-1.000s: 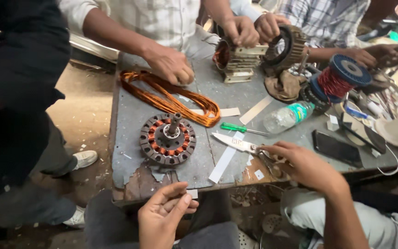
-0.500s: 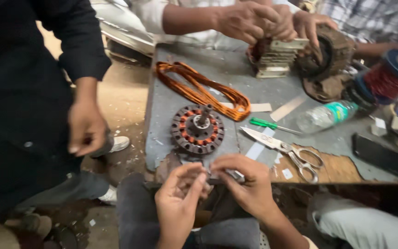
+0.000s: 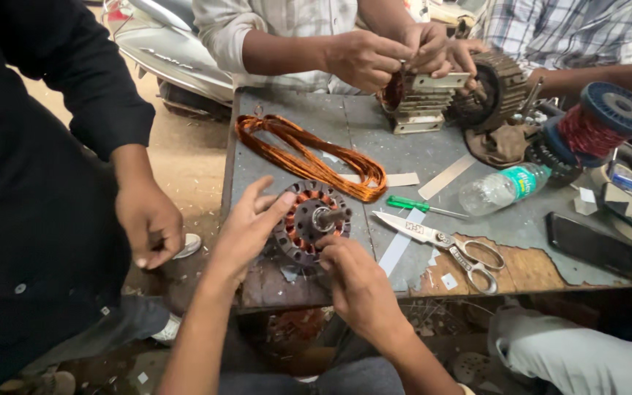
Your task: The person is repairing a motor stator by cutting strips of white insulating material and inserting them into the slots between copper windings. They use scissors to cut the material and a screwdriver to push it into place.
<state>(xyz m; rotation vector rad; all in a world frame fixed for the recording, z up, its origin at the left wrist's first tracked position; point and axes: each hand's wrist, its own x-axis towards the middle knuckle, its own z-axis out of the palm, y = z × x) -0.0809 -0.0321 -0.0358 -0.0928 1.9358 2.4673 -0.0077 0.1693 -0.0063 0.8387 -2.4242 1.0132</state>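
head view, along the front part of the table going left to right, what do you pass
left hand → round motor stator → right hand → scissors → black phone

Motor-rewinding workshop, open to the street: worn grey metal worktable [image 3: 374,143], loose orange copper wire coil [image 3: 309,153], blue spool of red wire [image 3: 608,121], parked scooter [image 3: 177,51] upper left.

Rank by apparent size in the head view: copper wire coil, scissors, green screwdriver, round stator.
1. copper wire coil
2. scissors
3. round stator, close to the scissors, so that order is unsure
4. green screwdriver
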